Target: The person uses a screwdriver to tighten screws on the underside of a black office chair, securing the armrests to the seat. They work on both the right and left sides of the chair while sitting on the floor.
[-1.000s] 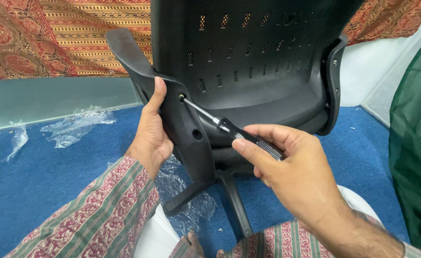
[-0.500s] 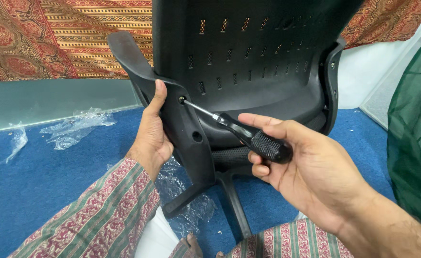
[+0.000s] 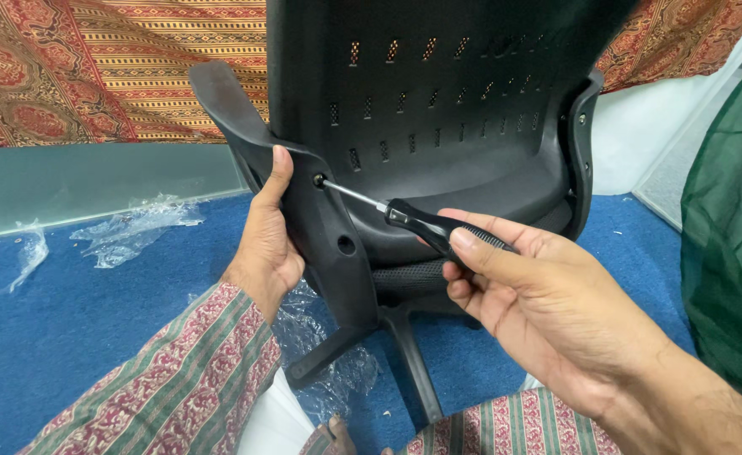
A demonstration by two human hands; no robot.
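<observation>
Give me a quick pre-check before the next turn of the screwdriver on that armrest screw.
1. Screwdriver tip seated in the upper hole of the armrest: ok.
2. Right hand gripping the handle: ok.
3. Left hand bracing the armrest: ok.
4. Screw engaged with the tip: cannot tell, hidden in the hole.
5. Lower hole has a screw: cannot tell, looks dark.
6. Plastic wrap clear of the chair base: not ok, lying under it.

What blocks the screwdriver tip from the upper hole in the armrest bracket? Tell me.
Nothing visible. The screwdriver, held in the right hand, has its shaft running clear to the upper hole in the armrest bracket. The left hand grips the bracket's edge, beside the hole.
</observation>
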